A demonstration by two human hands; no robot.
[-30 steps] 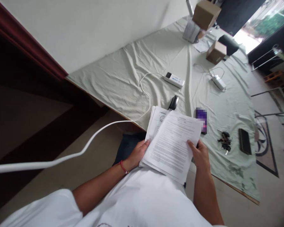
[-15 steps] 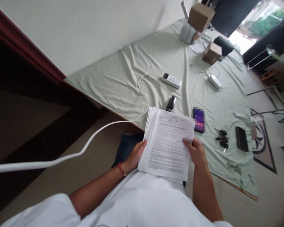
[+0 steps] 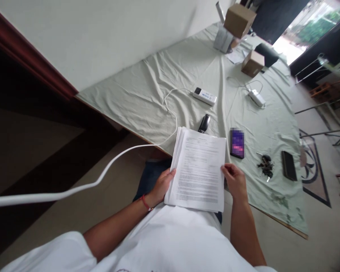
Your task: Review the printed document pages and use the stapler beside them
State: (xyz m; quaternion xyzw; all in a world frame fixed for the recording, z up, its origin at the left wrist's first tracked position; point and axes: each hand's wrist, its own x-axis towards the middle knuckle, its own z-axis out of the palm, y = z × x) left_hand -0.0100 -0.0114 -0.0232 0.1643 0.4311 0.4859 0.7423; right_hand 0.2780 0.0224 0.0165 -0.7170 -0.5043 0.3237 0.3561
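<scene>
Papers [image 3: 200,170]: a stack before the white shirt [image 3: 170,241], at the near edge of the table [image 3: 130,102].
Left hand [image 3: 161,187]: closed on the papers' left side, thumb on top.
Right hand [image 3: 235,181]: fingers nearly together at the right edge; I cannot tell whether they pinch it.
Phone [image 3: 237,143]: on the table, just beside the papers.
</scene>
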